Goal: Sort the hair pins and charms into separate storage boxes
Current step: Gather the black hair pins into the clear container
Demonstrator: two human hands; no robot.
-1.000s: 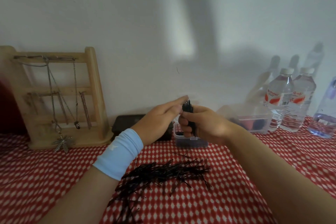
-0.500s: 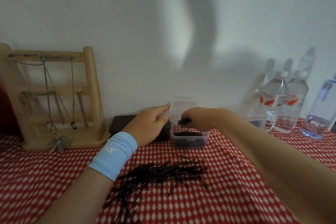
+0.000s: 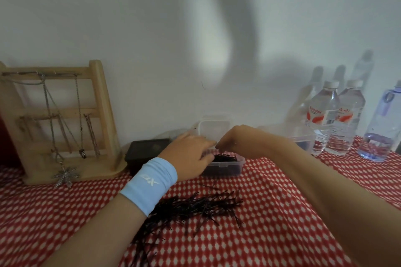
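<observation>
A small clear storage box with its lid standing open holds black hair pins. My left hand, with a light blue wristband, rests on the box's left side, fingers spread over the pins. My right hand hovers above the box with curled fingers, its fingertips touching my left fingertips. Whether it grips any pins is hidden. A loose pile of black hair pins lies on the red checked cloth in front of the box.
A black box sits left of the clear one. A wooden stand hung with chains and a leaf charm stands at far left. A second clear box and water bottles stand at right, against the wall.
My right hand lowered the bundle of pins from chest height into the clear box. My left hand followed down onto the box's left side.
</observation>
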